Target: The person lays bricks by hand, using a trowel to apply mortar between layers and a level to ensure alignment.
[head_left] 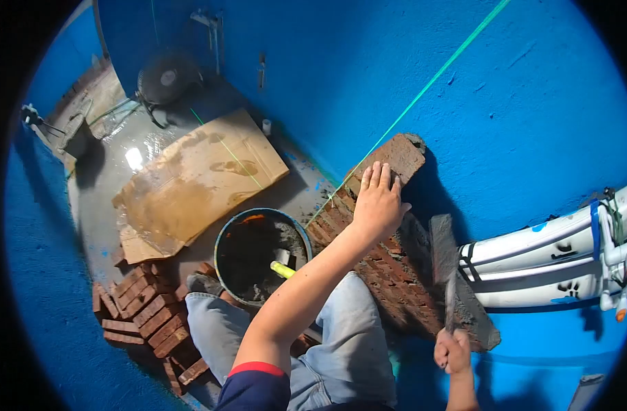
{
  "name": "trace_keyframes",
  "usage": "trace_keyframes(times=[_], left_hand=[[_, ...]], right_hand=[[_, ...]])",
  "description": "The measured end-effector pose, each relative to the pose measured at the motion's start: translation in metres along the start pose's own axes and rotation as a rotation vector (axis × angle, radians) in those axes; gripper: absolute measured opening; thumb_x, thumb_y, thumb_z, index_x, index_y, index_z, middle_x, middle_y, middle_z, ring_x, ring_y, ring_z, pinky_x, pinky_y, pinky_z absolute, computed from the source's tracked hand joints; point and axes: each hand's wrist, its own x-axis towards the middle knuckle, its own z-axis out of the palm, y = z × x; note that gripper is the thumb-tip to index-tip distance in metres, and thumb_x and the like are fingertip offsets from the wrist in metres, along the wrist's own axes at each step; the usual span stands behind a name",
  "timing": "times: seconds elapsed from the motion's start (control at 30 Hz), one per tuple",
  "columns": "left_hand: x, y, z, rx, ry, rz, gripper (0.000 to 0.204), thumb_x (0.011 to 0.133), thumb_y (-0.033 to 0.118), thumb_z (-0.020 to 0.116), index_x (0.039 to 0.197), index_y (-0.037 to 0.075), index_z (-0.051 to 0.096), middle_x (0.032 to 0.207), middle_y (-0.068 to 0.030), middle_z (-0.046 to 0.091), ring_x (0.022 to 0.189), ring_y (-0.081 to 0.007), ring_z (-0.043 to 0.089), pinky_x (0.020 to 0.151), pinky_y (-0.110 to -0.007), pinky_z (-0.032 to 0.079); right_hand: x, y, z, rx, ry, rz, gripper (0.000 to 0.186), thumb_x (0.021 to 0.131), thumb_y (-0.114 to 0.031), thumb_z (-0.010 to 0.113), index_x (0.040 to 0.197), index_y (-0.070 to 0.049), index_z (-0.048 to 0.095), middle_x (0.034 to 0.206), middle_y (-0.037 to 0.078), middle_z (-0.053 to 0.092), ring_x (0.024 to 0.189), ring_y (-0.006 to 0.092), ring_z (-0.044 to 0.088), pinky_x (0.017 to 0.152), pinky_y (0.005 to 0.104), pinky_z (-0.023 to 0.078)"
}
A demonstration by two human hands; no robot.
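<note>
My left hand [380,205] lies flat, fingers stretched out, on the brick [396,159] at the far end of a low brick wall [396,274]. The brick has grey mortar on its end. To the right, my closed right hand [452,351] grips the handle of a grey, flat-headed hand tool [444,250]. The tool's long rectangular head is over the mortar-covered top of the wall; whether it touches cannot be told. Left of the wall stands a round bucket [217,264] of dark mortar, with a yellow-green-handled tool [282,270] in it, partly behind my left forearm.
A green string line [437,82] runs along the blue wall to the brickwork. Loose bricks [152,312] are piled at left. Beyond the bucket lies a wet cardboard sheet [197,185], with a round black fan-like object [168,77] behind. White wrapped pipes [533,260] lie at right.
</note>
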Motion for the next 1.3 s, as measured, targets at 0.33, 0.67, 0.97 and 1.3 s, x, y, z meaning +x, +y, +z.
trace_keyframes(times=[0.33, 0.67, 0.97, 1.3], left_hand=[[-0.003, -0.006, 0.027, 0.056, 0.182, 0.07, 0.046, 0.088, 0.016, 0.044, 0.128, -0.006, 0.051, 0.139, -0.0249, 0.042, 0.135, -0.0376, 0.034, 0.113, -0.047, 0.024], [-0.004, -0.005, 0.018, 0.048, 0.079, 0.105, 0.052, 0.088, 0.02, 0.045, 0.13, -0.009, 0.049, 0.142, -0.0274, 0.04, 0.137, -0.0388, 0.031, 0.114, -0.047, 0.023], [-0.002, -0.006, 0.018, 0.076, 0.075, 0.096, 0.051, 0.088, 0.021, 0.046, 0.129, -0.01, 0.051, 0.142, -0.0279, 0.039, 0.137, -0.0396, 0.031, 0.115, -0.048, 0.022], [-0.002, -0.003, 0.023, 0.076, 0.124, 0.066, 0.053, 0.088, 0.021, 0.047, 0.13, -0.011, 0.05, 0.143, -0.0277, 0.038, 0.138, -0.0393, 0.031, 0.114, -0.047, 0.022]], right_hand=[[0.072, -0.171, 0.064, 0.008, 0.184, -0.208, 0.032, 0.101, -0.028, 0.041, 0.115, 0.0, 0.049, 0.068, 0.002, 0.046, 0.039, 0.0065, 0.036, 0.032, 0.0222, 0.03], [0.135, -0.205, 0.101, -0.106, 0.27, -0.314, 0.045, 0.097, -0.019, 0.052, 0.139, -0.008, 0.039, 0.067, 0.001, 0.051, 0.043, 0.0047, 0.038, 0.04, 0.0198, 0.03], [0.184, -0.186, 0.108, -0.699, 0.433, -0.376, 0.04, 0.096, -0.018, 0.055, 0.135, -0.01, 0.053, 0.083, 0.0, 0.06, 0.071, 0.009, 0.052, 0.066, 0.0258, 0.046], [0.18, -0.165, 0.107, -0.574, 0.385, -0.405, 0.039, 0.097, -0.016, 0.054, 0.135, -0.006, 0.051, 0.074, 0.0, 0.056, 0.067, 0.0071, 0.05, 0.063, 0.022, 0.044]])
